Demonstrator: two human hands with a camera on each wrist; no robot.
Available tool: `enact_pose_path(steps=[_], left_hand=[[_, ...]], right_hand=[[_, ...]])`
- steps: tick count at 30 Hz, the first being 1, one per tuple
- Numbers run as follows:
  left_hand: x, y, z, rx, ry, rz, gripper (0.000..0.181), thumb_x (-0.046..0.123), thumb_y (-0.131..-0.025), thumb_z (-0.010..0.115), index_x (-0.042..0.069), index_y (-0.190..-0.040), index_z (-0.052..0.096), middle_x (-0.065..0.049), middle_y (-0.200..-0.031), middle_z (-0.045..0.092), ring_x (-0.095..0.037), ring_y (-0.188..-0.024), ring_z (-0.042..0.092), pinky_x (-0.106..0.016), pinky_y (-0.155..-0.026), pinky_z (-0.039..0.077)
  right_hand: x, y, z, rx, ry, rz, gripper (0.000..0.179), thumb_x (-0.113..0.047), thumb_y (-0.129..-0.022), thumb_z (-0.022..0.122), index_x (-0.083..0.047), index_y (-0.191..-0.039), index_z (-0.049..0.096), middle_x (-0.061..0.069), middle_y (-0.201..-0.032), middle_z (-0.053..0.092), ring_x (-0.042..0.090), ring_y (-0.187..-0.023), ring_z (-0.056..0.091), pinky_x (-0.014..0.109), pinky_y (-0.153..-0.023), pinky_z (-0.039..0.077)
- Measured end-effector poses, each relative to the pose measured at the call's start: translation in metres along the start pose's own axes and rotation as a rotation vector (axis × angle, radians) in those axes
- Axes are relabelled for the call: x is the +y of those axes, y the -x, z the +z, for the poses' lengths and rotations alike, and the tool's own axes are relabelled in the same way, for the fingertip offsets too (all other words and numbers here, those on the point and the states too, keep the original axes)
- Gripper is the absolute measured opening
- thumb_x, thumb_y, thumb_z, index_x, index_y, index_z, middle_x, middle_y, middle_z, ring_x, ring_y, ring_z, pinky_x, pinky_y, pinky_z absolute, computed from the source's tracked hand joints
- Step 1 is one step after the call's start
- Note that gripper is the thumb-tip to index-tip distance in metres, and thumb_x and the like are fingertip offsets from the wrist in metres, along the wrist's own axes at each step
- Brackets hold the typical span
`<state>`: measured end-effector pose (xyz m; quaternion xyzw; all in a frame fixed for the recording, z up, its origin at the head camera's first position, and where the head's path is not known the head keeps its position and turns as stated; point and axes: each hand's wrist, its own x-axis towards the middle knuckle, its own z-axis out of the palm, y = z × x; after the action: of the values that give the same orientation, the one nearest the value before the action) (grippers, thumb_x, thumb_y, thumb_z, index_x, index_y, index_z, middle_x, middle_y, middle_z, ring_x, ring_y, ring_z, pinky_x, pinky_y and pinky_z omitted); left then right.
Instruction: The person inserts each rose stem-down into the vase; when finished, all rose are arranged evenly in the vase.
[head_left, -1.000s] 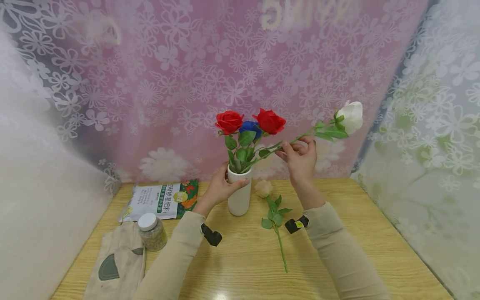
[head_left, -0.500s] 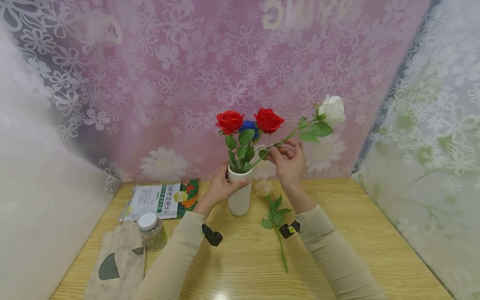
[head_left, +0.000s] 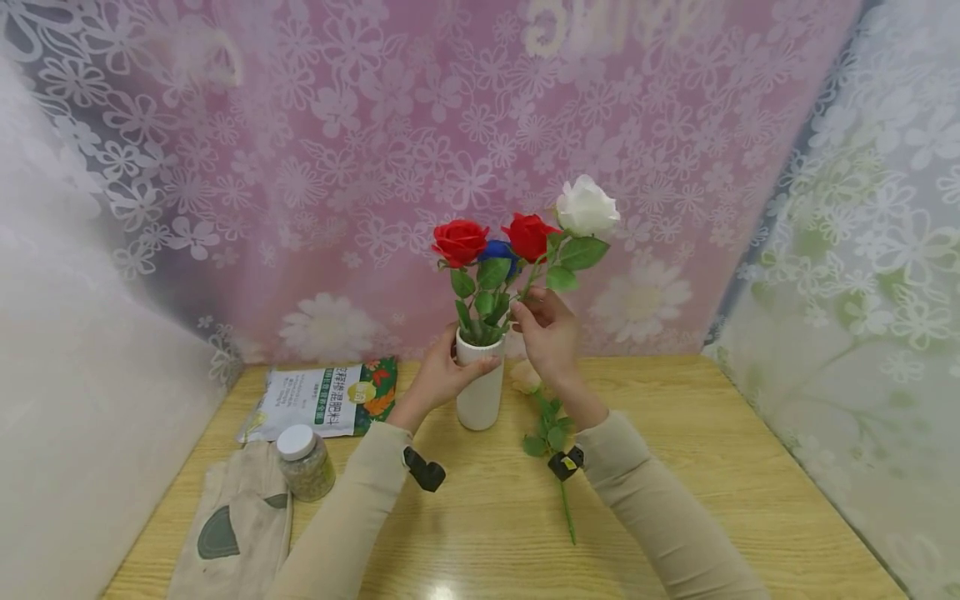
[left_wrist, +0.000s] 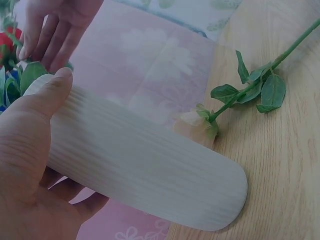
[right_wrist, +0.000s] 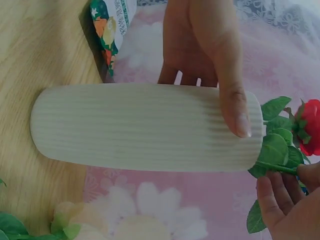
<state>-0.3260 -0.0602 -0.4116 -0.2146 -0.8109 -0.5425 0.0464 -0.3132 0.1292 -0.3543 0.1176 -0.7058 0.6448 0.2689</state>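
A white ribbed vase [head_left: 480, 396] stands upright on the table, and my left hand [head_left: 442, 379] grips it near its rim, thumb across the front. Two red roses [head_left: 460, 242] and a blue rose [head_left: 498, 252] rise from the vase. My right hand [head_left: 551, 337] pinches the stem of a white rose [head_left: 587, 206] just above the rim on the right side. In the right wrist view the green stem [right_wrist: 277, 167] runs from between my fingers into the vase mouth. A pale peach rose [left_wrist: 195, 125] lies on the table right of the vase.
At the left lie a fertilizer bag [head_left: 307, 404] and a pair of beige gloves [head_left: 240, 525], with a white-lidded jar [head_left: 305, 467] of granules beside them. A floral curtain [head_left: 375, 167] hangs behind the wooden table [head_left: 675, 467].
My right hand has moved left and down toward the vase, swinging the white rose from a low slant to nearly upright beside the red one. The left hand stays on the vase.
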Motion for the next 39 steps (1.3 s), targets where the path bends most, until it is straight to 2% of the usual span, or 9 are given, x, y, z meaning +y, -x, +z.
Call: enact_pose_path(steps=[3, 6, 9, 12, 16, 21, 26, 34, 39], left_hand=[[-0.001, 0.001, 0.000, 0.001, -0.002, 0.003, 0.087, 0.033, -0.093, 0.082, 0.010, -0.162, 0.033, -0.015, -0.146, 0.059, -0.034, -0.127, 0.064, -0.052, -0.101, 0.058], [-0.001, 0.001, 0.000, 0.004, -0.004, 0.003, 0.088, 0.034, -0.093, 0.082, 0.009, -0.163, 0.033, -0.015, -0.146, 0.059, -0.035, -0.128, 0.064, -0.053, -0.101, 0.058], [-0.001, 0.000, 0.000, 0.003, -0.008, -0.005, 0.089, 0.035, -0.093, 0.082, 0.010, -0.163, 0.033, -0.014, -0.147, 0.059, -0.035, -0.129, 0.063, -0.054, -0.103, 0.057], [-0.002, -0.001, 0.000, 0.000, -0.007, -0.001, 0.090, 0.035, -0.093, 0.082, 0.010, -0.163, 0.032, -0.015, -0.148, 0.058, -0.035, -0.130, 0.063, -0.055, -0.103, 0.057], [-0.003, -0.002, 0.000, 0.001, -0.002, 0.008, 0.089, 0.034, -0.094, 0.082, 0.010, -0.163, 0.032, -0.015, -0.147, 0.058, -0.035, -0.130, 0.063, -0.055, -0.103, 0.057], [-0.003, -0.001, 0.000, 0.006, -0.006, 0.012, 0.086, 0.033, -0.094, 0.081, 0.012, -0.162, 0.033, -0.015, -0.147, 0.059, -0.035, -0.129, 0.064, -0.054, -0.102, 0.058], [-0.004, 0.000, 0.000, 0.002, -0.016, 0.009, 0.084, 0.034, -0.095, 0.081, 0.013, -0.161, 0.034, -0.015, -0.145, 0.060, -0.034, -0.127, 0.065, -0.054, -0.102, 0.058], [-0.005, -0.001, -0.001, -0.010, -0.016, 0.004, 0.085, 0.038, -0.094, 0.080, 0.016, -0.162, 0.034, -0.013, -0.146, 0.059, -0.033, -0.128, 0.064, -0.053, -0.101, 0.058], [-0.006, -0.001, 0.000, -0.003, -0.011, 0.016, 0.086, 0.039, -0.094, 0.080, 0.019, -0.163, 0.033, -0.011, -0.148, 0.058, -0.032, -0.130, 0.063, -0.053, -0.102, 0.058]], right_hand=[[0.001, 0.003, 0.003, -0.014, 0.047, -0.002, 0.028, -0.004, -0.100, 0.072, 0.005, -0.126, 0.071, 0.029, -0.110, 0.075, 0.036, -0.091, 0.076, 0.019, -0.075, 0.062], [0.000, 0.003, 0.006, -0.030, 0.092, 0.001, 0.030, -0.004, -0.100, 0.072, 0.004, -0.129, 0.072, 0.028, -0.112, 0.075, 0.043, -0.097, 0.075, 0.013, -0.075, 0.057], [0.000, 0.003, 0.007, -0.049, 0.139, 0.022, 0.032, -0.006, -0.100, 0.071, 0.003, -0.131, 0.071, 0.028, -0.114, 0.075, 0.039, -0.100, 0.074, 0.010, -0.076, 0.053], [-0.001, 0.004, 0.007, -0.073, 0.183, 0.051, 0.034, -0.010, -0.103, 0.069, -0.001, -0.135, 0.071, 0.024, -0.115, 0.076, 0.034, -0.102, 0.074, 0.014, -0.078, 0.053], [0.000, 0.004, 0.007, -0.100, 0.220, 0.041, 0.034, -0.017, -0.105, 0.067, -0.003, -0.136, 0.071, 0.020, -0.116, 0.078, 0.033, -0.104, 0.075, 0.031, -0.087, 0.060], [0.000, 0.003, 0.012, -0.092, 0.197, -0.048, 0.028, -0.014, -0.103, 0.069, 0.001, -0.126, 0.075, 0.021, -0.119, 0.077, 0.038, -0.108, 0.076, 0.050, -0.095, 0.063], [-0.002, 0.004, 0.014, -0.079, 0.226, -0.073, 0.022, -0.014, -0.101, 0.071, 0.002, -0.115, 0.079, 0.021, -0.110, 0.079, 0.037, -0.101, 0.078, 0.049, -0.089, 0.064], [-0.001, 0.007, 0.014, -0.125, 0.290, -0.052, 0.024, -0.014, -0.099, 0.072, 0.001, -0.116, 0.080, 0.019, -0.104, 0.080, 0.034, -0.092, 0.076, 0.050, -0.084, 0.063], [0.006, 0.005, 0.015, -0.107, 0.375, -0.041, 0.021, -0.017, -0.096, 0.073, -0.002, -0.105, 0.084, 0.017, -0.099, 0.080, 0.031, -0.087, 0.074, 0.040, -0.076, 0.061]])
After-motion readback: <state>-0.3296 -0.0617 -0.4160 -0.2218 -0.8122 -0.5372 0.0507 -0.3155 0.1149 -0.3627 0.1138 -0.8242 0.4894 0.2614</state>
